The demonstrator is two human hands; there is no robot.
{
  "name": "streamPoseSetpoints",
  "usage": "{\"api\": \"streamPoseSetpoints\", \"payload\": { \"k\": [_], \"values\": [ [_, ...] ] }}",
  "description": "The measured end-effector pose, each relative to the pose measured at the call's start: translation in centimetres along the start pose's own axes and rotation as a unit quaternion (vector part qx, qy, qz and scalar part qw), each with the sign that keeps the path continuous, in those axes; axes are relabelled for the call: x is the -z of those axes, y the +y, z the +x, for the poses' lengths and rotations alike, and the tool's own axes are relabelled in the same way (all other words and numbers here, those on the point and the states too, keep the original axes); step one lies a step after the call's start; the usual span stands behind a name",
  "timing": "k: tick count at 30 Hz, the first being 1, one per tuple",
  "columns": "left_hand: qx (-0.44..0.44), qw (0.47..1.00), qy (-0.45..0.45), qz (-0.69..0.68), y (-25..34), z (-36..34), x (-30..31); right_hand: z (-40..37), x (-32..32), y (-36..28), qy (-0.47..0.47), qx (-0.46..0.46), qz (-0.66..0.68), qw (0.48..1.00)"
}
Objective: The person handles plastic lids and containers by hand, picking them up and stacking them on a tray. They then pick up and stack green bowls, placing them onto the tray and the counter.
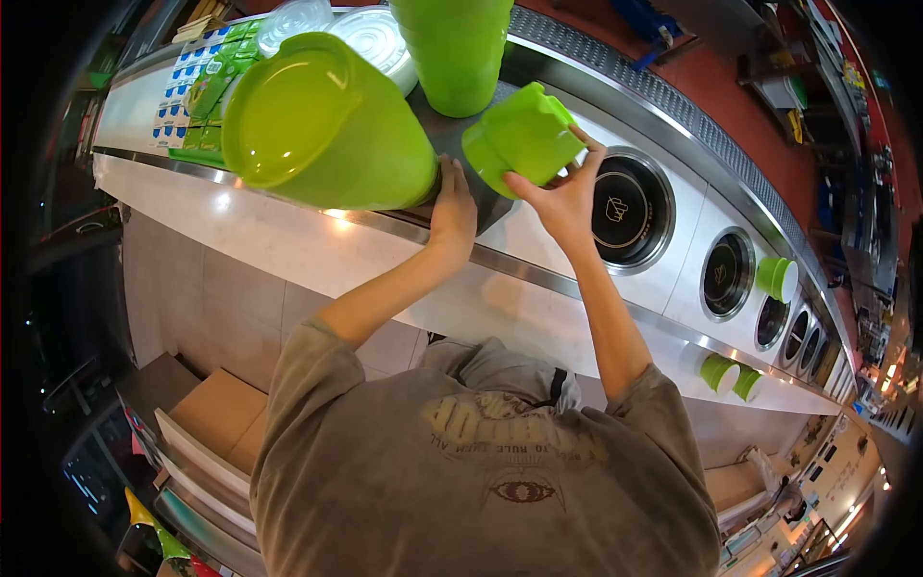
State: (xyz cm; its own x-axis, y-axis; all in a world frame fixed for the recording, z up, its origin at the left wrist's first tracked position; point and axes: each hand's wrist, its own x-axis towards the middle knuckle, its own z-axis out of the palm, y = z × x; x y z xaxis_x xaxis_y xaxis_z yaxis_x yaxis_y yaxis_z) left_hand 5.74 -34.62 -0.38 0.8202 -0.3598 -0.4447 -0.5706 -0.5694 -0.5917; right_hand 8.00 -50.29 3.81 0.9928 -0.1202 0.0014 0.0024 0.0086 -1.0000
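My right hand (569,197) is closed around a light green cup (524,139), thumb on the near side and fingers at its right edge. The cup is tilted above the counter, and a pale inside shows at its rim. My left hand (454,210) has its fingers stretched out beside the base of a big tall green container (332,125), seeming to touch it. Behind the cup stands another tall green container (454,53). A dark mat or panel (495,207) lies under these things, partly hidden.
Clear plastic lids (370,38) and green-and-white packs (202,87) lie at the back left. Along the white counter to the right run several round black cooker plates (630,210). More green cups (777,279) lie farther right. A metal edge (538,272) borders the counter near me.
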Motion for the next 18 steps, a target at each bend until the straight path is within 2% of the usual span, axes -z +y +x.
{"api": "streamPoseSetpoints", "payload": {
  "k": [2, 5, 8, 9, 11, 14, 16, 18],
  "values": [
    [0.011, 1.0, 0.003, -0.003, 0.9, -0.1, -0.8, 0.3, -0.9, -0.6, 0.001, 0.018, -0.073, 0.997],
    [-0.032, 0.999, -0.024, -0.032, 0.3, -0.6, -0.4, 1.2, -1.7, -0.4, -0.033, 0.029, -0.171, 0.984],
    [0.029, 0.994, 0.056, -0.088, 1.3, -2.7, -0.5, 1.7, -2.3, 1.2, -0.06, 0.078, -0.259, 0.961],
    [0.012, 0.984, 0.107, -0.145, 1.8, -3.7, -0.7, 1.8, -2.6, 1.1, -0.074, 0.093, -0.3, 0.946],
    [-0.024, 0.945, 0.206, -0.254, 2.7, -6.2, -1.2, 1.7, -3.0, 2.1, -0.076, 0.128, -0.31, 0.939],
    [-0.046, 0.853, 0.259, -0.451, 2.2, -8.7, -0.8, 1.5, -3.2, 3.9, -0.075, 0.176, -0.347, 0.918],
    [-0.025, 0.824, 0.292, -0.485, 2.4, -9.6, -1.2, 1.6, -3.1, 5.5, -0.072, 0.202, -0.344, 0.914],
    [-0.004, 0.796, 0.307, -0.522, 3.0, -10.5, -1.4, 1.6, -3.0, 6.5, -0.051, 0.292, -0.383, 0.875]
  ]
}}
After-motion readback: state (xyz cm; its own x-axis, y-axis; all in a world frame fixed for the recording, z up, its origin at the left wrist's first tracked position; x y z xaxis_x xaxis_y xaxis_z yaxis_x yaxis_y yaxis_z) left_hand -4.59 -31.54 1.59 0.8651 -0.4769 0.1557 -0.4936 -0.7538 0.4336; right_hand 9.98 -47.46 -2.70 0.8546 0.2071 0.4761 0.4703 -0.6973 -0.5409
